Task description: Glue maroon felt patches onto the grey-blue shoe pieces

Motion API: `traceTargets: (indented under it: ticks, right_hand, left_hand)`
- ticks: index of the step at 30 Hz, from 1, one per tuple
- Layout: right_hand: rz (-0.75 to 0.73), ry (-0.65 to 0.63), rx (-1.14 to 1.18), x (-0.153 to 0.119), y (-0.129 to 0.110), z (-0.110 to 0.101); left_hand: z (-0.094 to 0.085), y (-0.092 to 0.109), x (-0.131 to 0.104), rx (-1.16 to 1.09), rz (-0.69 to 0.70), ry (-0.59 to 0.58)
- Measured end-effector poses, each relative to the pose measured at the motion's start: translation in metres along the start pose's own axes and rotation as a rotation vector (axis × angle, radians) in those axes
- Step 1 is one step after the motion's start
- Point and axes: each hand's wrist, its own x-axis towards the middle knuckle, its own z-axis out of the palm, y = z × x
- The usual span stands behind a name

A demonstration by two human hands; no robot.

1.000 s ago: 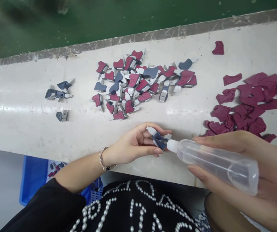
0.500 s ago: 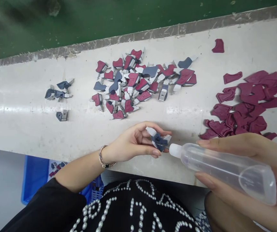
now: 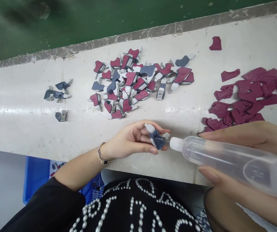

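Between the thumb and fingers of my left hand point(image 3: 131, 138) is a small dark blue and grey plastic part point(image 3: 157, 139), its hollow side facing up. My right hand point(image 3: 256, 135) grips a clear squeeze bottle point(image 3: 215, 154) with a white cap point(image 3: 176, 143). The bottle lies nearly level, and its thin tip reaches the blue-grey part. Beyond my left hand lies a pile of similar parts point(image 3: 131, 79), many with maroon faces. Loose maroon pieces point(image 3: 244, 96) lie beyond my right hand, which covers some of them.
Several blue-grey parts point(image 3: 61, 116) lie apart on the left of the white table point(image 3: 85, 129). One maroon piece point(image 3: 216, 43) sits near the far edge. A green surface point(image 3: 128, 16) borders the table's back. Below the near edge stands a blue bin point(image 3: 35, 177).
The bottle has swung a little in my right hand, its rear end now further right and higher. The part in my left hand is turned slightly. The view has shifted a bit.
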Motion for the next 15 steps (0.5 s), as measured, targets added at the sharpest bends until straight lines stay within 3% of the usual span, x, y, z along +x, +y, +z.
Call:
traceTargets:
  ticks: [15]
  right_hand:
    - [-0.027,-0.035,-0.074,0.0055,0.0012,0.0041]
  left_hand:
    - [0.0002,0.0005,-0.0002,0.027,-0.002,0.005]
